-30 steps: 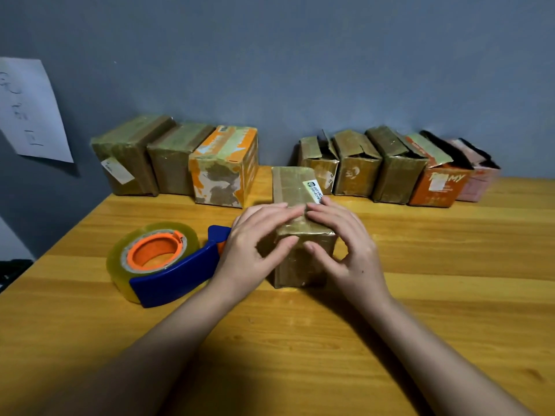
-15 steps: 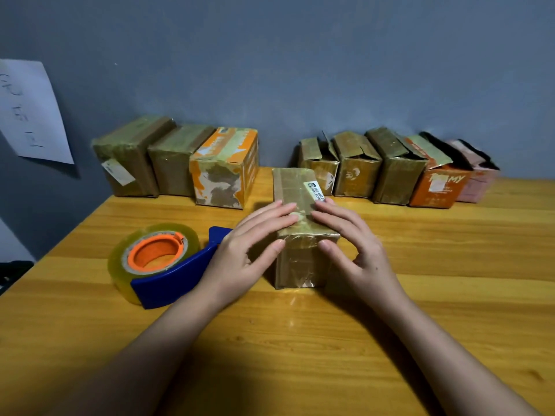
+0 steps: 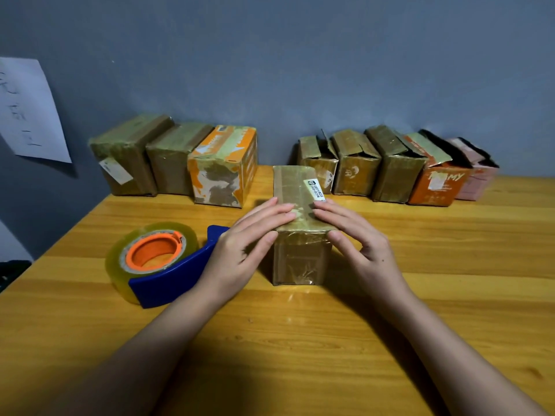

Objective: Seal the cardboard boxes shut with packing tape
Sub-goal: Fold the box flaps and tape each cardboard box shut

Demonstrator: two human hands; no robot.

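Box: we see a small brown cardboard box [image 3: 297,232] standing in the middle of the wooden desk [image 3: 450,295], its near face glossy and wrinkled with clear tape, a white label [image 3: 314,189] on its top.
Left hand: our left hand [image 3: 243,250] lies with straight fingers flat on the box's top and its thumb against the near left edge; the grip is loose and pressing, not closed round anything.
Right hand: our right hand [image 3: 360,247] mirrors it, fingers flat on the top, thumb at the near right corner, likewise open.
Tape: a thick roll of clear tape [image 3: 150,253] with an orange core sits in a blue dispenser [image 3: 171,277], just left of the left hand.
Sealed row: three taped boxes [image 3: 177,163] stand against the wall at back left.
Open row: five boxes [image 3: 390,166] at back right show raised flaps.
Room: bare yellow wood lies in front and to the right of the box.
Wall: a white paper sheet [image 3: 30,112] hangs on the grey wall.
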